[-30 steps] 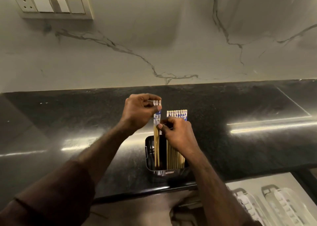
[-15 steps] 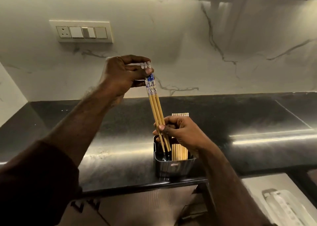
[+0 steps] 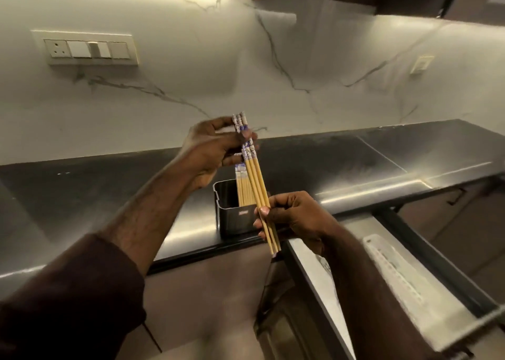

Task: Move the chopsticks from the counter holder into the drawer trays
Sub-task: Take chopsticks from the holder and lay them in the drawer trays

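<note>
Three bamboo chopsticks (image 3: 255, 180) with blue-and-white tops hang in the air, fully clear of the black counter holder (image 3: 231, 213). My left hand (image 3: 211, 149) pinches their patterned upper ends. My right hand (image 3: 292, 213) grips their lower part, with the tips sticking out below my fingers. Several more chopsticks (image 3: 241, 189) stand upright in the holder behind them. To the lower right, the open drawer (image 3: 308, 272) holds a white tray (image 3: 396, 275).
The holder stands near the front edge of the dark glossy counter (image 3: 355, 163). A marble backsplash carries a switch plate (image 3: 87, 48) at upper left and a small socket (image 3: 422, 64) at right. Cabinet fronts lie below the counter.
The three chopsticks have been lifted out of the holder and moved right, towards the drawer. My right hand left the holder's bundle and now grips their lower part. The view has shifted upward and tilted.
</note>
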A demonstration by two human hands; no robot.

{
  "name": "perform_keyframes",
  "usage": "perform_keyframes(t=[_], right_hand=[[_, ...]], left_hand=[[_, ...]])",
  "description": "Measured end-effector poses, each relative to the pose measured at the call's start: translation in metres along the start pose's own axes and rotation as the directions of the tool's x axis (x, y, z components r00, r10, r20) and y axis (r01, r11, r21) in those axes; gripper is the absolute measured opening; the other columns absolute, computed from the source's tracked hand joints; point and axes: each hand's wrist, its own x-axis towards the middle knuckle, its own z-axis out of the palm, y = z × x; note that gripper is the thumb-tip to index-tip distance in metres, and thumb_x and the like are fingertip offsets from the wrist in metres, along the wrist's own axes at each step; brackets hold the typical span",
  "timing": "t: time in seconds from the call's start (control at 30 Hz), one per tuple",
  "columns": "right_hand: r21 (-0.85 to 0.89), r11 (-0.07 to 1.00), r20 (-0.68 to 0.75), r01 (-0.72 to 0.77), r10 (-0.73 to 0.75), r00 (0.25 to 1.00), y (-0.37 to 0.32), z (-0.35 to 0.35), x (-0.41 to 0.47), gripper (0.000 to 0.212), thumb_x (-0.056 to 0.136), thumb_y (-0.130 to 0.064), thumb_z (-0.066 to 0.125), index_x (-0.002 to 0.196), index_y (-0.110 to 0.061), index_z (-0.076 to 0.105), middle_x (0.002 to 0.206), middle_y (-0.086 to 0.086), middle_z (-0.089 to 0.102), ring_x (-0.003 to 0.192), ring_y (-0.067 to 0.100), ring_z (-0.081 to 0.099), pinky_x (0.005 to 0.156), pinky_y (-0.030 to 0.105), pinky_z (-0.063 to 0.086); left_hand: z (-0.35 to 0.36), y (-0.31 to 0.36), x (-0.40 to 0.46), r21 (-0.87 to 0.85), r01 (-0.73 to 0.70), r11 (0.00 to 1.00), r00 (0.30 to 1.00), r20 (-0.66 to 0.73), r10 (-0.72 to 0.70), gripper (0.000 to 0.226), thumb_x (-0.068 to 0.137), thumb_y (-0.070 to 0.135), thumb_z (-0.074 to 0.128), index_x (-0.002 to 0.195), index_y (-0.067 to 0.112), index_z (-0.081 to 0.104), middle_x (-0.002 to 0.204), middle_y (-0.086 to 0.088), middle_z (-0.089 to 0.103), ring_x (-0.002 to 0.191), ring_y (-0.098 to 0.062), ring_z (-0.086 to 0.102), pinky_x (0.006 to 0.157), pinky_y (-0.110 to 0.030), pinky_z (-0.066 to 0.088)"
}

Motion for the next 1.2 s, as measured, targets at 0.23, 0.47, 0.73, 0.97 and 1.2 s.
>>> perform_keyframes(t=[0.23,0.47,0.73,0.97,1.2], right_hand=[[-0.028,0.999,-0.179,-0.038,0.033,0.983,0.003,-0.053,-0.081,0.014,0.091,-0.012,0.063,0.099,-0.004,0.071,0.088,0.015,0.075,0.077,0.025,0.073,0.064,0.030,0.058],[-0.054,0.994,-0.251,-0.094,0.078,0.965,0.027,-0.137,-0.159,0.016,0.090,-0.013,0.066,0.103,-0.003,0.070,0.091,0.015,0.075,0.077,0.025,0.072,0.077,0.044,0.061],[-0.095,0.978,-0.246,-0.186,0.158,0.956,0.057,-0.252,-0.219,0.012,0.091,-0.008,0.064,0.098,-0.002,0.071,0.092,0.016,0.075,0.075,0.024,0.071,0.071,0.038,0.062],[-0.104,0.952,-0.248,-0.286,0.254,0.935,0.094,-0.304,-0.214,0.012,0.092,-0.006,0.061,0.088,-0.006,0.073,0.084,0.012,0.076,0.070,0.020,0.071,0.063,0.032,0.060],[-0.162,0.915,-0.283,-0.369,0.315,0.906,0.129,-0.311,-0.187,0.012,0.091,-0.012,0.064,0.093,-0.003,0.072,0.087,0.013,0.076,0.076,0.025,0.071,0.072,0.039,0.062]], left_hand=[[0.098,-0.035,-0.030,0.051,0.096,0.994,0.976,0.193,-0.104,0.019,0.082,0.015,0.070,0.099,0.007,0.069,0.094,-0.012,0.077,0.088,-0.026,0.075,0.067,-0.030,0.061],[0.211,-0.072,-0.040,0.039,0.144,0.989,0.976,0.161,-0.148,0.018,0.085,0.011,0.070,0.102,0.004,0.069,0.092,-0.013,0.077,0.085,-0.025,0.076,0.061,-0.026,0.059],[0.333,-0.132,-0.041,-0.079,0.257,0.963,0.963,0.103,-0.248,0.023,0.085,0.007,0.069,0.107,0.000,0.068,0.096,-0.018,0.076,0.089,-0.029,0.075,0.068,-0.035,0.062],[0.373,-0.182,-0.032,-0.080,0.336,0.938,0.942,0.012,-0.336,0.017,0.089,0.008,0.065,0.105,0.006,0.067,0.092,-0.014,0.077,0.088,-0.027,0.075,0.073,-0.037,0.063],[0.363,-0.230,-0.021,-0.066,0.436,0.898,0.892,-0.099,-0.440,0.007,0.088,0.007,0.065,0.094,0.010,0.068,0.091,-0.014,0.075,0.079,-0.023,0.076,0.065,-0.034,0.063]])
